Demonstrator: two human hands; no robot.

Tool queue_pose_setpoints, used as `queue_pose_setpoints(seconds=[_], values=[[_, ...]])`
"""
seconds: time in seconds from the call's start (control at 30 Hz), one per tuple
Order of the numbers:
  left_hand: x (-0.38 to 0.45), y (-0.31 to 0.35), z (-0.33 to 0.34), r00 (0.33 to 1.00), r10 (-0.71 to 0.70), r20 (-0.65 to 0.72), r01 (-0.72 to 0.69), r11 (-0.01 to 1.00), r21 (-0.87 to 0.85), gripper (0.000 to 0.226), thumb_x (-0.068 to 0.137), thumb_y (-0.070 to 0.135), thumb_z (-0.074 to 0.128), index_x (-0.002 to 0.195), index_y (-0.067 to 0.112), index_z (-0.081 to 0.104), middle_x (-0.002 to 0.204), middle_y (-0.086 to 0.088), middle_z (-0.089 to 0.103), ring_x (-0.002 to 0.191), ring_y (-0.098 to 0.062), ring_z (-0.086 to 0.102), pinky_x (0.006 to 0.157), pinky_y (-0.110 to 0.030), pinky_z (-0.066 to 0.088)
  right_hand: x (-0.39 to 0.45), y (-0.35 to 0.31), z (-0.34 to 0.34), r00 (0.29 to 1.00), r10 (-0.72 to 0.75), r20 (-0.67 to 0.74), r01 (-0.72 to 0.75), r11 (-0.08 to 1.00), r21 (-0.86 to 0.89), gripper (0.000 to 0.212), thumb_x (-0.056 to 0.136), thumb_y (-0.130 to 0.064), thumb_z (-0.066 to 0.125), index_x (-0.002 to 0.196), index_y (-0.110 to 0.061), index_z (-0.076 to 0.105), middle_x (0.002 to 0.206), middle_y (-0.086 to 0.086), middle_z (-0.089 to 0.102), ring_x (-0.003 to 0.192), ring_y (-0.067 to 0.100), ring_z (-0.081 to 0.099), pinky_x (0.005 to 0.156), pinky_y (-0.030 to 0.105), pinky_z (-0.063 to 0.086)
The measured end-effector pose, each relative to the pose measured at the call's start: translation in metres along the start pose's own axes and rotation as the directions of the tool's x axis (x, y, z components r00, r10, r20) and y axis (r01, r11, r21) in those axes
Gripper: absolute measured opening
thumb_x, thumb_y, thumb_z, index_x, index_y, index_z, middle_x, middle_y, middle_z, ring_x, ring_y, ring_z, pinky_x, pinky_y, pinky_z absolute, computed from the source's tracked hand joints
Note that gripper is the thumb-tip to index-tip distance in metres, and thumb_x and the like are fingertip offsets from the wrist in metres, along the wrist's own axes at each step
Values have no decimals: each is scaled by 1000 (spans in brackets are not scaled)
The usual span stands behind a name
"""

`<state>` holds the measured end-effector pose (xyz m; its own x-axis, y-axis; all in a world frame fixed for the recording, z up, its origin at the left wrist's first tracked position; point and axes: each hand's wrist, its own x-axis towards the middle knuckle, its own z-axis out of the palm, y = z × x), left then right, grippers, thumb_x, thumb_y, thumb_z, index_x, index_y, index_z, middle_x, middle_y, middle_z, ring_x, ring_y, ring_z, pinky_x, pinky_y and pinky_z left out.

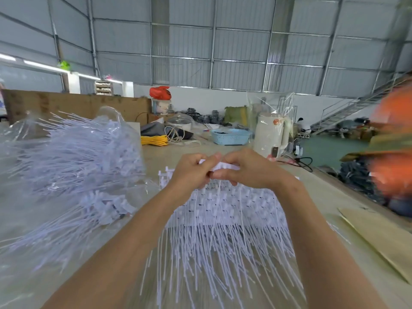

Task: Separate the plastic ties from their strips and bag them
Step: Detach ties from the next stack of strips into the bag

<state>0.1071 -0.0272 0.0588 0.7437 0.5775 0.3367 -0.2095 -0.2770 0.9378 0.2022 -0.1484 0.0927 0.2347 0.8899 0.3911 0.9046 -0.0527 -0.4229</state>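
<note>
Both hands meet above the table's middle on one white plastic strip of ties (225, 167). My left hand (191, 172) pinches its left end and my right hand (247, 170) grips its right part, fingers curled over it. A thin tie hangs down from the strip between the hands. Under my forearms lies a spread pile of white ties on their strips (223, 219), tails pointing toward me. At the left a clear plastic bag (73, 157) bulges with loose white ties.
A sheet of brown cardboard (383, 237) lies at the right table edge. Farther back stand a blue basket (230, 136), a white kettle in plastic wrap (270, 134) and a yellow cord coil (153, 140). A person in orange (392, 152) is at the right.
</note>
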Motion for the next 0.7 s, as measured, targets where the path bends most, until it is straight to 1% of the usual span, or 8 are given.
queue_pose_setpoints(seconds=[0.1,0.17,0.23,0.4,0.5,0.57,0.63,0.7], values=[[1,-4,2,998,7,-69,-5,1000,31,41,89,34,63,60,8,51,37,7,42,30,-5,32,35,-14,25,2,-2,4,999,-36,20,36,999,-15,17,85,-29,66,76,-43,63,53,-24,58,47,-4,51,49,6,36],[3,-5,2,994,-16,-105,20,999,42,43,90,34,62,56,11,49,35,8,43,29,-4,33,33,-13,25,5,0,7,1000,-27,-15,26,999,-36,5,83,-29,68,83,-34,71,65,-14,66,56,2,54,54,14,39],[6,-7,2,990,-59,-131,64,997,35,42,90,32,63,56,12,48,33,8,42,27,-4,31,32,-13,23,8,2,10,999,-3,-37,0,997,-74,9,81,-31,70,87,-26,73,77,0,69,67,15,58,64,31,45],[12,-12,3,966,-192,-175,197,980,13,39,86,12,63,47,12,54,34,3,42,25,-7,27,33,-14,19,7,-8,12,1000,-5,-6,4,964,-264,3,81,-31,71,84,-31,71,58,-19,50,66,8,48,56,25,32],[18,-26,-18,924,-216,-316,258,961,99,34,90,27,63,63,10,51,46,0,45,32,-9,33,36,-17,24,-1,-28,-4,997,-73,-1,72,993,-89,19,79,-32,71,63,-30,62,55,-22,54,56,-7,48,53,14,35],[21,-34,-38,893,-301,-333,309,951,-31,33,91,30,62,68,10,49,56,-3,45,32,-8,31,35,-18,23,-12,-45,-23,985,-145,-97,151,987,60,25,74,-38,71,67,-15,65,57,-8,58,48,-7,47,46,5,35],[23,-36,-48,883,-328,-336,307,945,-116,29,92,28,61,70,11,52,58,-4,49,29,-6,29,33,-16,23,-22,-53,-38,960,-207,-186,235,961,146,45,67,-48,67,73,-3,64,58,5,54,44,-3,45,42,6,34],[23,-29,-40,912,-312,-266,285,949,-137,18,93,25,59,80,12,57,55,-2,59,29,-4,32,32,-14,24,-22,-54,-40,960,-212,-183,238,963,130,51,66,-49,67,75,0,62,62,8,53,46,0,42,44,11,34]])
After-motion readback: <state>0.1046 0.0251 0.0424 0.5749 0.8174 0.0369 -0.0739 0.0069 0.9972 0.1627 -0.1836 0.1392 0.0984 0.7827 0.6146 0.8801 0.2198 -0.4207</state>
